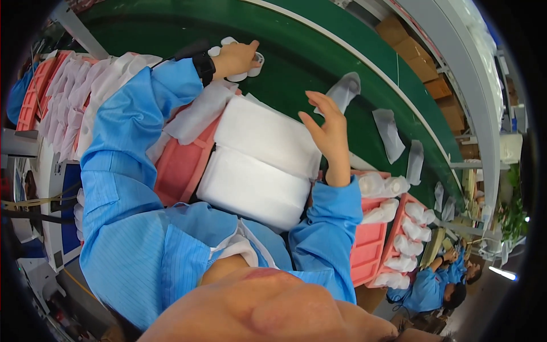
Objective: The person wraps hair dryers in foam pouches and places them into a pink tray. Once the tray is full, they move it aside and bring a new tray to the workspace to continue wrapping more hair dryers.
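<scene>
My left hand [235, 60], with a black band at the wrist, reaches over the green conveyor belt [296, 62]. Its fingers curl over a white rounded part [255, 64], mostly hidden beneath the palm. My right hand [330, 134] is raised with fingers and thumb apart, holding nothing. It hovers beside the right edge of two piles of white foam sleeves [265, 137] in front of my chest. Just past its fingertips, a translucent sleeve [345, 91] lies on the belt.
More translucent sleeves [388, 134] lie farther along the belt. Pink trays [185, 162] flank the foam piles; those at the right hold white wrapped pieces [407, 245]. Wrapped items [71, 94] fill trays at far left. Cardboard boxes [416, 57] stand beyond the belt. Other people [433, 288] sit at lower right.
</scene>
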### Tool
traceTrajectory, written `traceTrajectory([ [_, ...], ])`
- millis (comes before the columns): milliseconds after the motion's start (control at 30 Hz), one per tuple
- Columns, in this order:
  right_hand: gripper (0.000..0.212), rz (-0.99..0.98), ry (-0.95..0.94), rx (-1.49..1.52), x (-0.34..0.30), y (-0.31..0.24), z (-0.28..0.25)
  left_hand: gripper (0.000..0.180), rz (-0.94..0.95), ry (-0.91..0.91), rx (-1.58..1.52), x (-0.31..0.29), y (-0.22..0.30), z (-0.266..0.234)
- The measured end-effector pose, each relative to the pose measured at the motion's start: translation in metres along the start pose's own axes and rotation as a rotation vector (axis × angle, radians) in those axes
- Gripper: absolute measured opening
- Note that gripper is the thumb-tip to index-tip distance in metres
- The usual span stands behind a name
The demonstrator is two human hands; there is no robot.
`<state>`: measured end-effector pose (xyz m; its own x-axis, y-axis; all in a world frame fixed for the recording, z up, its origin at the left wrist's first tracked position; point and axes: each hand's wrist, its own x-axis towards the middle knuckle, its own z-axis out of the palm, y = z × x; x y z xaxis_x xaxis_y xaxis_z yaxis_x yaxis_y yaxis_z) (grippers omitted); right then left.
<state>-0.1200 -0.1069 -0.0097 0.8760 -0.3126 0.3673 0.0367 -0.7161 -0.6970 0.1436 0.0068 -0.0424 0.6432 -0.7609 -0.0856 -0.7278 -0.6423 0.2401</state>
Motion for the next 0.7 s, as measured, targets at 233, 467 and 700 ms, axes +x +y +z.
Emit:
traceTrajectory([
  [233,0.057,-0.047,0.221,-0.092,0.002,-0.014,0.043,0.058,0.207,0.283,-0.280,-0.048,0.081,-0.015],
  [467,0.051,-0.055,0.412,-0.315,0.005,-0.017,0.016,0.053,0.297,0.448,-0.760,-0.121,0.140,-0.028],
  [700,0.046,-0.063,0.700,-0.149,-0.002,-0.008,-0.053,0.030,0.519,0.205,-0.602,-0.135,0.137,0.050],
])
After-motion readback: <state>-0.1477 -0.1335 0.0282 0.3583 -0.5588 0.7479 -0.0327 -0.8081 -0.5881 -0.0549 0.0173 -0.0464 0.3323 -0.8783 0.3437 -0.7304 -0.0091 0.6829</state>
